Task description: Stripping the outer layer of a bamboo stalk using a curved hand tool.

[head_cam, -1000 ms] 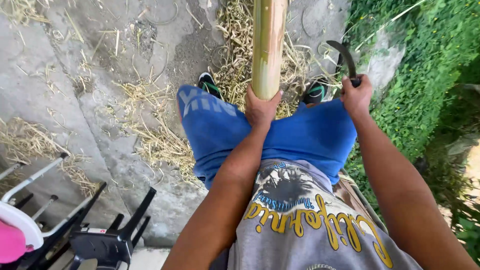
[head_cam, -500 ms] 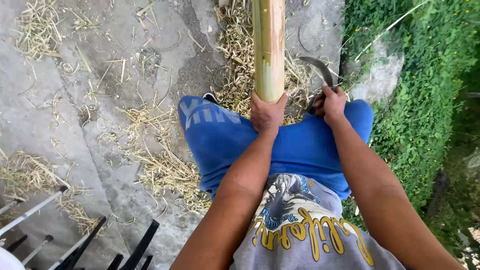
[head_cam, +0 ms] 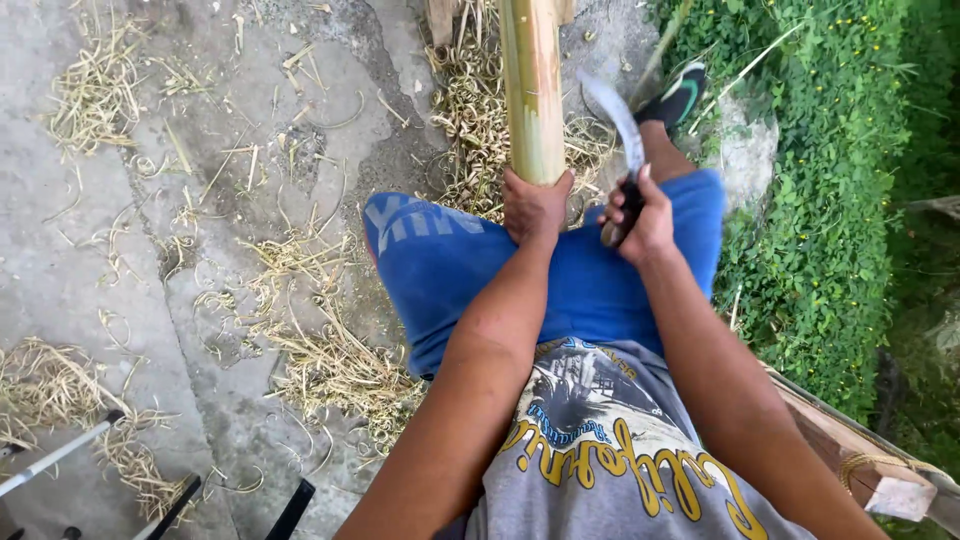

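Head view, seated person, blue shorts (head_cam: 470, 270) nearest the camera. Left hand (head_cam: 535, 205) sits just above the lap, fingers wrapped tight round the near end of a bamboo pole (head_cam: 532, 90); pole runs away toward 12 o'clock, pale green-yellow. Right hand (head_cam: 640, 215), at 3 o'clock of the left and just beside it, fingers closed on the dark handle of a curved knife (head_cam: 618, 125); blade arcs up toward 11 o'clock, close beside the pole, contact not discernible. Dry shavings (head_cam: 330, 365) scattered on the concrete floor (head_cam: 100, 250) from 7 to 12 o'clock. Shoe (head_cam: 678, 98) beyond the blade at 1 o'clock. Green plants (head_cam: 840, 180) fill the 3 o'clock side.
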